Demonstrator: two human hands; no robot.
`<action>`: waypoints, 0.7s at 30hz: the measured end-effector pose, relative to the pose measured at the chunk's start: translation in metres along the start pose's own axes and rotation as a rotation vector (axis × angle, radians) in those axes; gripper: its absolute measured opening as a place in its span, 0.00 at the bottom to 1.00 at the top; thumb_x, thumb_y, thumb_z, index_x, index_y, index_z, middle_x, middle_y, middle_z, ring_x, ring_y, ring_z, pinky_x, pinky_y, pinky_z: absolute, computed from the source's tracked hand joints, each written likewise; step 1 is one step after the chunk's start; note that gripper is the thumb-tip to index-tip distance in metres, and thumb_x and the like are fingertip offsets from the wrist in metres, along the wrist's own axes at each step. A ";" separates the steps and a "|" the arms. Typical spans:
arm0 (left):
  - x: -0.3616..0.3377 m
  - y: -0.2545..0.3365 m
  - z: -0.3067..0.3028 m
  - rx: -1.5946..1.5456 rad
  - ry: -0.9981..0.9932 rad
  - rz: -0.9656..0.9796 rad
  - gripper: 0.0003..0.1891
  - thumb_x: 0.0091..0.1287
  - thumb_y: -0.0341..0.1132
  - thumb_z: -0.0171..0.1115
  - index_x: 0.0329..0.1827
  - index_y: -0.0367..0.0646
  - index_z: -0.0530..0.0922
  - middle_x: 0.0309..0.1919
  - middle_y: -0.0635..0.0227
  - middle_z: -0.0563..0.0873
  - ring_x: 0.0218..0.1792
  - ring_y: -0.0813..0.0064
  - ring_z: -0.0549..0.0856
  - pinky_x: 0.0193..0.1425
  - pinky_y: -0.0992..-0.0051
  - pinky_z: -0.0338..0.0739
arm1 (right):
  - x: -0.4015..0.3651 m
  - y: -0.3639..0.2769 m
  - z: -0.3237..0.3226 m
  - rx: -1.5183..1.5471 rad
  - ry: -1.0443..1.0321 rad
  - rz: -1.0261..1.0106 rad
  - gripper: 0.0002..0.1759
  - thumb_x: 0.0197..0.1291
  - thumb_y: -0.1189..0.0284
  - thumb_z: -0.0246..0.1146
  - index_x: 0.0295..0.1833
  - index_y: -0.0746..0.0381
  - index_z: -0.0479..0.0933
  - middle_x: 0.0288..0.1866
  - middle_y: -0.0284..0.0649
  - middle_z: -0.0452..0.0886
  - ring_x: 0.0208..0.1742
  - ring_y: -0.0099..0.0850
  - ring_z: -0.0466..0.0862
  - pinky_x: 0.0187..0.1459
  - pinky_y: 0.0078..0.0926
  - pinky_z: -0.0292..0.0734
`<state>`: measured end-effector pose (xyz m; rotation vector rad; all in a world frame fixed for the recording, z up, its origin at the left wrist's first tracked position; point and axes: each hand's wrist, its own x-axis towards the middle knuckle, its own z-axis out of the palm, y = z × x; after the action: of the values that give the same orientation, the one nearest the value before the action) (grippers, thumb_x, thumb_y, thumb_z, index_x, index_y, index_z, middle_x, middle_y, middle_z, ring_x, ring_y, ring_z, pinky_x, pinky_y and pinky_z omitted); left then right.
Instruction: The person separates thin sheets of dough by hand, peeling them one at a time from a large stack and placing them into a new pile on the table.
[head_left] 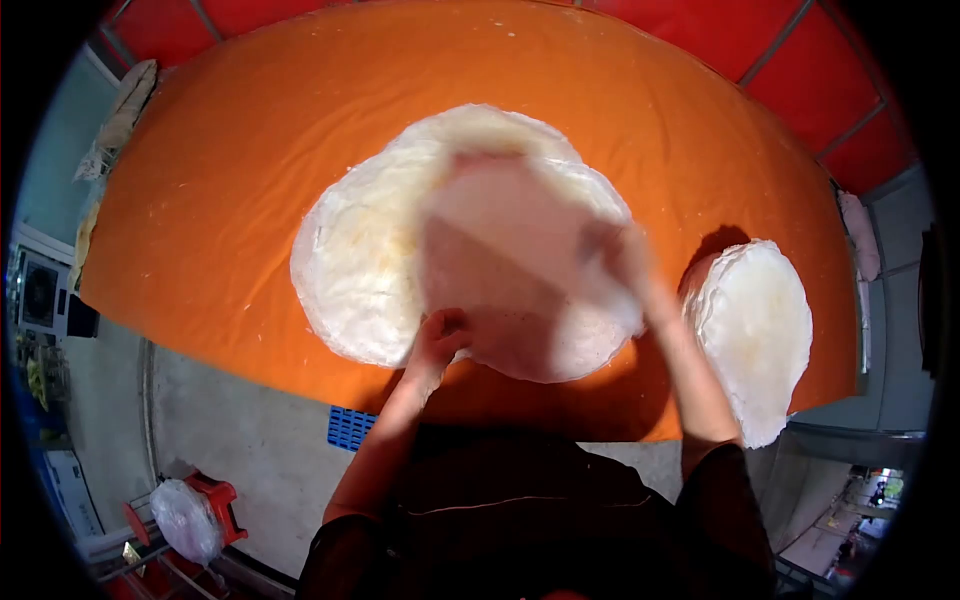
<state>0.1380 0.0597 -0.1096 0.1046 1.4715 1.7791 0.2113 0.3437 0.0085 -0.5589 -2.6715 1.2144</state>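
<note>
A thin, round, pale sheet (500, 260), like a rice paper or very thin flatbread, is raised in front of me and blurred by motion. My left hand (440, 338) has its fingers curled closed at the sheet's lower left edge. At the right edge is my right hand (618, 255), too smeared to show its fingers. Under the raised sheet, overlapping piles of similar white round sheets (360, 250) lie on the orange cloth (220, 230). Another stack of round sheets (755, 330) sits to my right, its near end reaching over the table edge.
Red panels (700, 30) stand behind the table. On the floor at lower left is a red stool (215, 505) with a plastic-wrapped round bundle (187, 520) on it. A blue plastic crate (351, 427) shows under the table's front edge.
</note>
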 end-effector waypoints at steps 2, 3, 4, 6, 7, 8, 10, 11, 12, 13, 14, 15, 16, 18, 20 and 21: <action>0.004 -0.003 -0.001 0.094 0.020 0.043 0.20 0.51 0.26 0.59 0.48 0.32 0.70 0.39 0.59 0.79 0.39 0.73 0.78 0.42 0.76 0.74 | 0.009 -0.091 -0.059 -0.181 0.246 -0.090 0.10 0.56 0.71 0.59 0.29 0.69 0.73 0.21 0.53 0.75 0.17 0.30 0.70 0.23 0.29 0.68; 0.007 -0.003 -0.001 0.162 0.046 0.085 0.20 0.50 0.26 0.59 0.48 0.31 0.70 0.39 0.59 0.79 0.39 0.72 0.78 0.41 0.76 0.74 | 0.020 -0.098 -0.078 -0.182 0.320 -0.261 0.09 0.54 0.74 0.60 0.30 0.70 0.72 0.20 0.51 0.75 0.16 0.29 0.70 0.23 0.28 0.68; 0.009 -0.004 -0.003 0.229 0.075 0.129 0.20 0.50 0.27 0.60 0.47 0.31 0.70 0.38 0.59 0.79 0.39 0.71 0.78 0.40 0.75 0.74 | 0.016 -0.126 -0.087 -0.232 0.381 -0.476 0.07 0.53 0.77 0.59 0.28 0.70 0.71 0.19 0.51 0.73 0.16 0.35 0.72 0.23 0.29 0.68; 0.018 -0.004 -0.013 0.822 0.386 0.468 0.20 0.50 0.28 0.61 0.46 0.31 0.70 0.37 0.58 0.78 0.37 0.69 0.79 0.39 0.74 0.75 | 0.000 -0.160 -0.087 -0.654 0.347 -0.560 0.04 0.46 0.84 0.58 0.27 0.67 0.69 0.19 0.49 0.72 0.20 0.43 0.74 0.24 0.32 0.70; 0.020 -0.003 -0.018 1.120 0.545 0.638 0.20 0.50 0.29 0.61 0.45 0.31 0.70 0.37 0.58 0.78 0.37 0.68 0.79 0.39 0.74 0.75 | -0.003 -0.162 -0.079 -0.667 0.300 -0.646 0.06 0.43 0.86 0.57 0.28 0.66 0.69 0.19 0.48 0.72 0.22 0.45 0.74 0.24 0.33 0.71; 0.018 0.002 -0.022 1.002 0.502 0.534 0.19 0.49 0.28 0.62 0.43 0.32 0.70 0.35 0.57 0.77 0.34 0.66 0.79 0.39 0.73 0.75 | -0.005 -0.159 -0.064 -0.604 0.248 -0.662 0.07 0.44 0.85 0.55 0.30 0.66 0.69 0.20 0.48 0.72 0.23 0.44 0.75 0.24 0.35 0.71; 0.033 -0.012 -0.039 0.578 0.463 0.365 0.18 0.48 0.27 0.62 0.43 0.32 0.70 0.35 0.59 0.77 0.34 0.67 0.79 0.37 0.73 0.76 | -0.007 -0.129 -0.020 -0.562 0.151 -0.650 0.09 0.46 0.83 0.51 0.37 0.65 0.70 0.23 0.47 0.74 0.27 0.44 0.77 0.26 0.36 0.72; 0.040 -0.017 -0.044 0.366 0.443 0.277 0.18 0.47 0.26 0.62 0.42 0.32 0.71 0.35 0.60 0.77 0.33 0.68 0.79 0.36 0.73 0.76 | -0.005 -0.105 0.004 -0.583 0.105 -0.625 0.11 0.49 0.82 0.50 0.40 0.65 0.70 0.24 0.46 0.75 0.29 0.44 0.78 0.28 0.36 0.73; 0.029 0.013 -0.028 0.064 0.382 0.094 0.16 0.46 0.25 0.63 0.39 0.33 0.72 0.31 0.63 0.78 0.31 0.72 0.78 0.29 0.75 0.76 | -0.005 -0.089 0.023 -0.667 -0.083 -0.521 0.16 0.48 0.83 0.49 0.45 0.64 0.72 0.29 0.48 0.76 0.32 0.44 0.78 0.32 0.36 0.73; 0.034 0.013 -0.031 0.147 0.406 0.103 0.15 0.47 0.24 0.62 0.39 0.33 0.72 0.30 0.63 0.78 0.28 0.73 0.78 0.27 0.76 0.75 | -0.004 -0.071 0.040 -0.745 -0.270 -0.412 0.21 0.47 0.84 0.49 0.49 0.64 0.73 0.34 0.49 0.78 0.35 0.43 0.79 0.36 0.36 0.74; 0.039 0.011 -0.035 0.231 0.427 0.111 0.14 0.48 0.23 0.60 0.39 0.32 0.72 0.28 0.63 0.78 0.25 0.74 0.78 0.25 0.77 0.75 | -0.003 -0.045 0.058 -0.737 -0.353 -0.319 0.20 0.49 0.82 0.47 0.49 0.63 0.73 0.32 0.48 0.77 0.33 0.43 0.78 0.34 0.37 0.73; 0.044 0.010 -0.038 0.318 0.446 0.118 0.13 0.49 0.22 0.59 0.39 0.31 0.72 0.27 0.63 0.78 0.23 0.76 0.77 0.23 0.77 0.74 | -0.005 -0.024 0.071 -0.655 -0.305 -0.285 0.19 0.49 0.82 0.48 0.47 0.62 0.73 0.32 0.46 0.77 0.34 0.43 0.77 0.35 0.38 0.72; 0.046 0.015 -0.039 0.267 0.416 0.096 0.11 0.50 0.23 0.59 0.37 0.32 0.73 0.24 0.64 0.78 0.21 0.76 0.77 0.22 0.78 0.73 | -0.008 -0.002 0.084 -0.569 -0.255 -0.254 0.17 0.48 0.81 0.48 0.45 0.61 0.73 0.31 0.45 0.76 0.34 0.43 0.77 0.35 0.39 0.72; 0.046 0.029 -0.040 0.165 0.355 0.047 0.07 0.51 0.24 0.59 0.33 0.32 0.74 0.19 0.66 0.77 0.18 0.77 0.75 0.20 0.78 0.71 | -0.013 0.002 0.090 -0.501 -0.234 -0.254 0.14 0.47 0.81 0.49 0.41 0.60 0.73 0.32 0.43 0.76 0.36 0.43 0.77 0.35 0.40 0.72; 0.047 0.036 -0.044 0.286 0.311 -0.048 0.10 0.49 0.26 0.61 0.34 0.33 0.74 0.21 0.66 0.78 0.20 0.78 0.75 0.21 0.78 0.72 | -0.021 -0.008 0.097 -0.545 -0.181 -0.341 0.11 0.46 0.81 0.51 0.37 0.61 0.72 0.35 0.42 0.76 0.38 0.43 0.76 0.37 0.40 0.73; 0.048 0.038 -0.045 0.344 0.287 -0.092 0.12 0.49 0.26 0.63 0.35 0.33 0.74 0.22 0.66 0.78 0.21 0.78 0.75 0.22 0.77 0.72 | -0.033 -0.008 0.110 -0.572 -0.098 -0.403 0.10 0.45 0.82 0.51 0.36 0.61 0.71 0.37 0.42 0.75 0.40 0.43 0.76 0.38 0.40 0.74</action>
<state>0.0619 0.0539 -0.1112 -0.0458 1.9487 1.4976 0.2075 0.2498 -0.0574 -0.0045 -3.0032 0.3766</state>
